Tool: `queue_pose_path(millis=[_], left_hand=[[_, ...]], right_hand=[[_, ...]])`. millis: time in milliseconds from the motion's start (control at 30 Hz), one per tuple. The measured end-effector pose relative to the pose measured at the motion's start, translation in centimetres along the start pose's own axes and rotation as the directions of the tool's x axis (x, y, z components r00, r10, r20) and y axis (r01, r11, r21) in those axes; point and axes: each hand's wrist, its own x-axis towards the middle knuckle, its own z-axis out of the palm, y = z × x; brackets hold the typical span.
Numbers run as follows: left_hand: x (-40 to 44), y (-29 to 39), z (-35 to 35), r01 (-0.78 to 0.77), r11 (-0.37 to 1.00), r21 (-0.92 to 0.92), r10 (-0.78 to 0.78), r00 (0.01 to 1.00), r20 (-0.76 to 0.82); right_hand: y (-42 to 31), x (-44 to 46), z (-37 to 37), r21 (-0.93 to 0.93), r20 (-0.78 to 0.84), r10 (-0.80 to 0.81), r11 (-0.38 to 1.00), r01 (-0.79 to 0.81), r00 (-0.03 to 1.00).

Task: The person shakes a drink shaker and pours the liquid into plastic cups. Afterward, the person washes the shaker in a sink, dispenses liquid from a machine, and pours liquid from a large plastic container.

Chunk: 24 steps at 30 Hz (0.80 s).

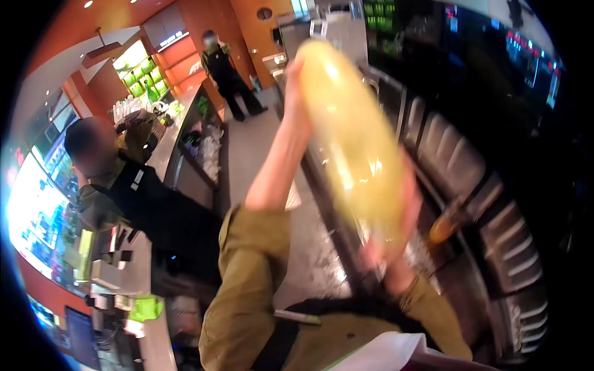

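Observation:
A long, shiny yellow vessel or bag (349, 133), blurred by motion, is raised at a tilt in front of me. I cannot make out its exact kind. Near its upper end, my left hand (298, 102) is pressed around the left side, with most of the fingers hidden behind it. My right hand (411, 201) is wrapped around the lower right end, smeared by movement. Both hands are closed on the same yellow thing.
A person in a dark apron (161, 198) stands close on my left beside a long counter (158, 337). Another person (226, 71) stands farther back in the aisle (247, 148). Metal bins (448, 148) line the right side, with an orange-yellow container (441, 230) near them.

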Motion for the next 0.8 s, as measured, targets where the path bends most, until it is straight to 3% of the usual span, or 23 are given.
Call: queue_pose_path(millis=[100, 133, 167, 200, 233, 267, 300, 333, 367, 400, 433, 467, 500, 533, 567, 600, 633, 667, 700, 733, 800], left_hand=[[-4.8, 0.2, 1.5, 0.035, 0.941, -0.336, -0.051, 0.998, -0.039], [-3.7, -0.1, 0.3, -0.002, 0.985, -0.170, -0.015, 0.995, -0.099], [-2.7, -0.6, -1.2, -0.008, 1.000, -0.006, 0.007, 0.985, -0.171], [-2.0, 0.4, -0.1, 0.107, 0.994, -0.028, -0.111, 0.938, -0.329], [0.9, -0.8, -3.6, 0.210, 0.961, -0.180, -0.248, 0.943, -0.223], [-0.8, -0.3, -2.7, 0.157, 0.980, -0.126, -0.187, 0.940, -0.285], [-1.3, 1.3, -1.4, 0.076, 0.995, -0.059, -0.090, 0.948, -0.304], [-4.8, 2.4, 0.3, 0.083, 0.996, -0.040, -0.090, 0.960, -0.266], [-7.3, 2.9, 0.6, -0.016, 0.995, -0.103, -0.001, 0.987, -0.163], [-8.0, 3.1, 1.6, -0.072, 0.969, -0.237, 0.028, 0.982, -0.185], [-8.7, 3.5, 1.9, -0.116, 0.925, -0.361, 0.036, 0.974, -0.222], [-6.3, 4.0, 0.0, -0.103, 0.993, -0.050, 0.093, 0.981, -0.170], [-4.4, 3.7, -0.9, -0.041, 0.999, -0.018, 0.036, 0.971, -0.234], [-2.5, 3.4, -1.9, 0.024, 1.000, 0.006, -0.022, 0.955, -0.297], [-0.9, 3.2, -3.0, 0.183, 0.977, -0.110, -0.204, 0.952, -0.230], [-2.3, 3.8, -2.0, 0.253, 0.960, -0.120, -0.276, 0.929, -0.247], [-1.6, 6.4, -1.7, 0.276, 0.959, -0.057, -0.281, 0.930, -0.236], [-3.8, 5.9, -1.4, 0.096, 0.994, 0.052, -0.079, 0.961, -0.264], [-5.2, 3.9, -2.6, -0.083, 0.982, 0.168, 0.127, 0.955, -0.269], [-5.4, 4.3, -3.1, -0.110, 0.987, 0.119, 0.144, 0.932, -0.332], [-5.0, 4.0, -4.3, -0.127, 0.991, -0.027, 0.101, 0.882, -0.460]], right_hand=[[0.1, -2.6, 2.1, 0.393, 0.014, 0.177, 0.904, -0.168, 0.984], [0.5, -2.0, 2.2, 0.426, 0.019, 0.197, 0.885, -0.186, 0.980], [0.9, -0.4, 1.8, 0.193, -0.021, 0.062, 0.980, -0.057, 0.998], [1.2, -0.3, 2.0, 0.172, -0.084, 0.063, 0.984, -0.048, 0.995], [1.5, -0.1, 2.3, 0.150, -0.146, 0.064, 0.988, -0.041, 0.987], [1.9, -0.1, 2.6, 0.128, -0.207, 0.064, 0.991, -0.038, 0.976], [1.6, -0.8, 2.2, 0.105, -0.115, 0.026, 0.994, -0.013, 0.993], [1.2, -1.5, 1.8, 0.087, -0.021, -0.013, 0.996, 0.015, 1.000], [0.8, -2.2, 1.4, 0.075, 0.072, -0.052, 0.996, 0.046, 0.996], [-1.0, -3.0, 2.4, 0.379, 0.070, 0.106, 0.917, -0.124, 0.992], [0.1, -2.8, 3.0, 0.463, 0.092, 0.128, 0.872, -0.156, 0.988], [1.1, -2.7, 3.6, 0.543, 0.114, 0.150, 0.819, -0.188, 0.982], [1.7, -1.5, 3.3, 0.426, 0.062, 0.168, 0.887, -0.178, 0.984], [2.4, 0.4, 3.9, 0.233, -0.114, 0.190, 0.959, -0.159, 0.975], [2.1, 0.2, 4.5, 0.172, -0.244, 0.236, 0.965, -0.197, 0.941], [1.5, -0.4, 5.1, 0.123, -0.308, 0.240, 0.969, -0.212, 0.920], [1.3, -1.8, 5.4, 0.119, -0.225, 0.209, 0.975, -0.186, 0.952], [1.1, -3.2, 5.7, 0.119, -0.140, 0.176, 0.980, -0.160, 0.974], [1.8, -2.8, 6.0, 0.061, -0.024, 0.028, 0.998, -0.026, 0.999], [2.5, -2.5, 6.3, 0.037, 0.093, -0.121, 0.992, 0.118, 0.988], [0.2, 0.3, 6.5, 0.041, 0.090, -0.048, 0.998, 0.044, 0.995]])
